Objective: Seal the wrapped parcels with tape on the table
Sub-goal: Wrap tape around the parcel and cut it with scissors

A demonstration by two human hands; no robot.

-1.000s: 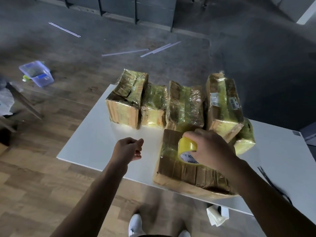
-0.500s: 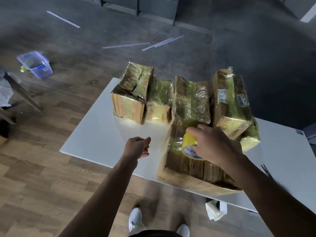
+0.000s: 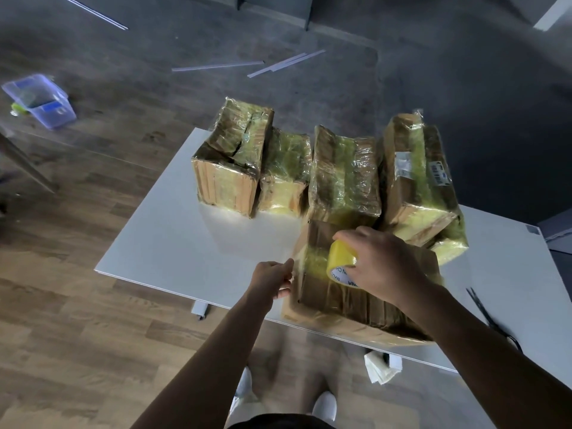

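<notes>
- Your left hand [image 3: 271, 278] has moved right since a moment ago and now sits at the near parcel's [image 3: 334, 301] left edge. Its fingers are curled and pinch what looks like the faint tape strip [image 3: 298, 264].
- Your right hand [image 3: 383, 267] still grips the yellow tape roll [image 3: 340, 261] on top of that parcel, so I judge the strip is ready to press down.
- The parcel is boxy brown card under crinkly, glossy film and lies on the smooth white table [image 3: 185, 243].
- Five similar wrapped parcels [image 3: 343, 174] crowd behind it.

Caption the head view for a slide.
Right hand holds tape roll on parcel; left hand pinches tape end.
</notes>
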